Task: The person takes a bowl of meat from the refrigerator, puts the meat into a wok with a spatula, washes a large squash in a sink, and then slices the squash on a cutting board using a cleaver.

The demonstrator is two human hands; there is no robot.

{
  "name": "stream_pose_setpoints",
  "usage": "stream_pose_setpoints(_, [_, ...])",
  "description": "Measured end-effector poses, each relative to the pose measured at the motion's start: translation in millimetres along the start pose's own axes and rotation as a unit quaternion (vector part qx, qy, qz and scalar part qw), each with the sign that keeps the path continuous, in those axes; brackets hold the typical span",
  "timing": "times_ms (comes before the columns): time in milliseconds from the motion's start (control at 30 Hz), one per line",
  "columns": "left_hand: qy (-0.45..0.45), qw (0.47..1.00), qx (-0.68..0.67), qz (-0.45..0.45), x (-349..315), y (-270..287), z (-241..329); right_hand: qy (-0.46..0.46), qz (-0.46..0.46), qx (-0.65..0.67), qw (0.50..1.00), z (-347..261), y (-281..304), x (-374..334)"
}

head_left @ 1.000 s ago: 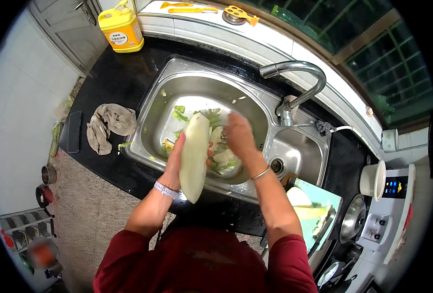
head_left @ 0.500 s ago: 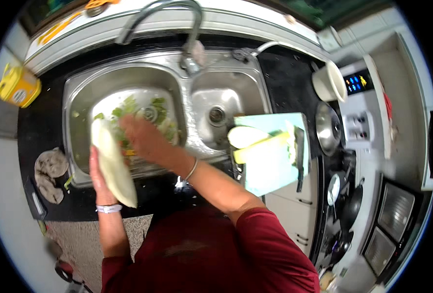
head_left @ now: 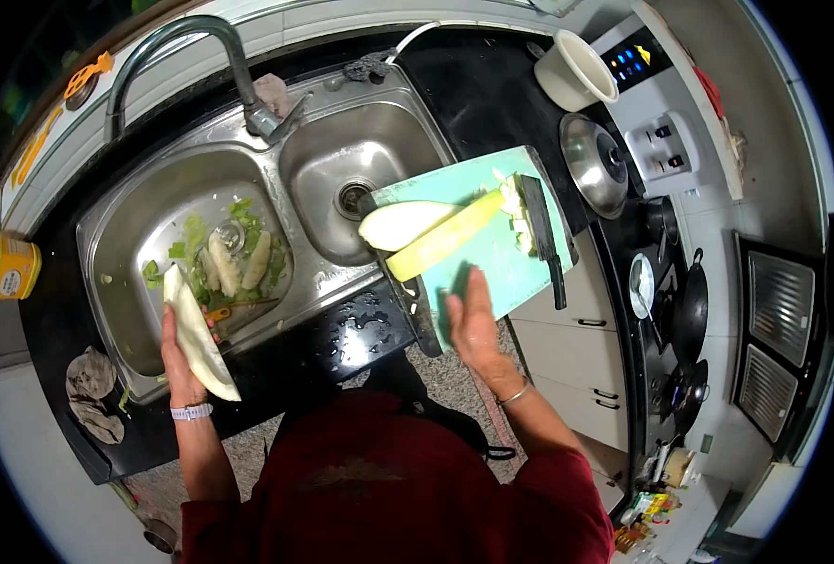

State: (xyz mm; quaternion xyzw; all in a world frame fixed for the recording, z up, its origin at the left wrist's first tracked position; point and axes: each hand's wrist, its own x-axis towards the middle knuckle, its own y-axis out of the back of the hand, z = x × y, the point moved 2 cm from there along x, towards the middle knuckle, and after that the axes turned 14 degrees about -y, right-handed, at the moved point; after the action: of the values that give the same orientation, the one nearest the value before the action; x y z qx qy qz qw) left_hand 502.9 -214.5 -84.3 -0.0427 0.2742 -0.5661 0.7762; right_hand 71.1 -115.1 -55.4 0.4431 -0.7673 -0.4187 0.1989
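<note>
My left hand [head_left: 180, 362] is wrapped round a long pale gourd half [head_left: 199, 343], held tilted over the front rim of the large sink basin [head_left: 121, 273]. Its cut face looks hollowed. My right hand [head_left: 473, 324] holds nothing, fingers apart, at the near edge of the light green cutting board [head_left: 469, 282]. On that board lie a pale gourd piece [head_left: 408, 224], a longer yellow-green piece [head_left: 450, 237], small chopped bits [head_left: 519, 224] and a dark cleaver [head_left: 541, 230]. Pale pulp strips [head_left: 224, 263] and green scraps sit around the basin's drain, beside an orange-handled tool [head_left: 218, 315].
The curved faucet [head_left: 238, 75] rises behind the sinks. The board overlaps the small basin [head_left: 361, 141]. At right stand a cream pot [head_left: 575, 73], a metal lid [head_left: 594, 164] and a black wok [head_left: 692, 305]. A grey rag [head_left: 93, 390] and yellow jug [head_left: 8, 268] are at left.
My right hand has left the large basin and moved right to the board. Pale pulp strips now show in the basin. My left hand still holds the gourd half; the view has turned right.
</note>
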Motion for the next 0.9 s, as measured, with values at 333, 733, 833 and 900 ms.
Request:
stream_pose_setpoints(333, [-0.006,0.998,-0.036,-0.049,0.8,-48.2,19.5,0.338,-0.146,0.077,0.926,-52.8,-12.3,-6.4])
stream_pose_setpoints(733, [0.072,0.973,-0.132,-0.178,-32.4,-141.9,-4.1,0.371,-0.145,0.055,0.916,-21.3,10.8,1.8])
stream_pose_setpoints(833, [0.084,0.963,-0.143,-0.211,-35.8,-166.3,-15.2,0.186,0.003,0.075,0.980,2.6,30.0,39.4])
stream_pose_setpoints(900, [0.105,0.951,-0.183,-0.226,-43.5,-179.0,-17.6,0.114,0.051,-0.046,0.991,31.6,24.0,58.3])
